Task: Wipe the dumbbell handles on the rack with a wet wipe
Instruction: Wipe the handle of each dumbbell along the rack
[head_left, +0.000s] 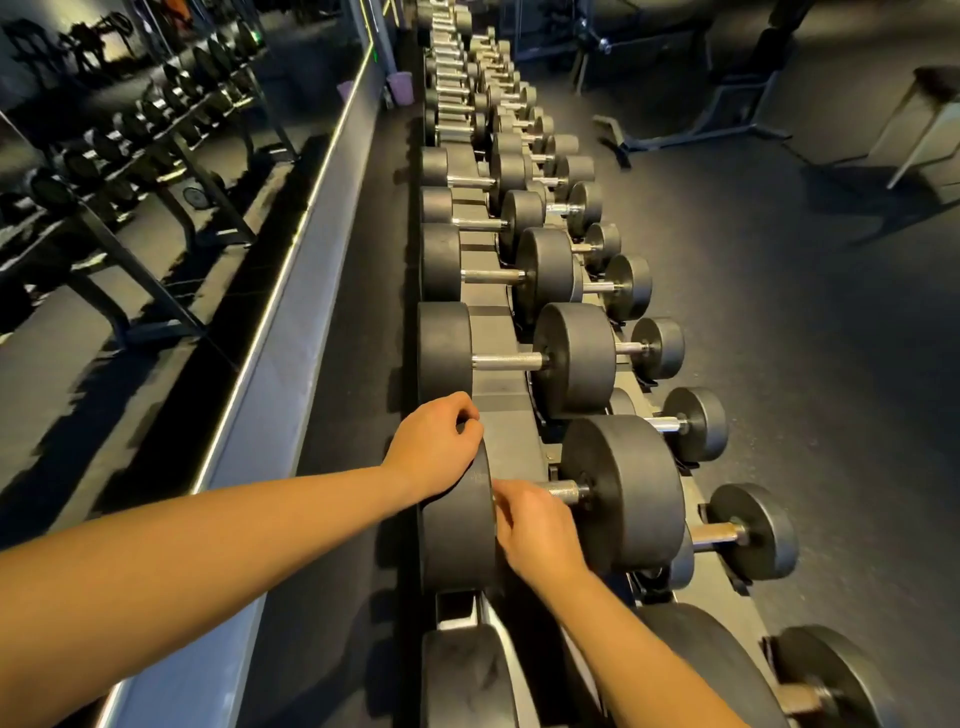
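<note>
Knurled steel dumbbell handle (567, 489) lies 9-to-3 o'clock; the right hand (530, 530) curls round its left end, no wet wipe visible. Bare steel runs toward 3 up to the black round weight head (623, 493). At 11 the left hand (434, 447) rests on the opposite head (457, 535), fingers curled, contents unclear.

No lettering on the dumbbells (574, 358) can be read

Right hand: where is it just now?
Head view, low centre: the right hand grips a dumbbell handle, beside the left hand, which rests on that dumbbell's left head.
</note>
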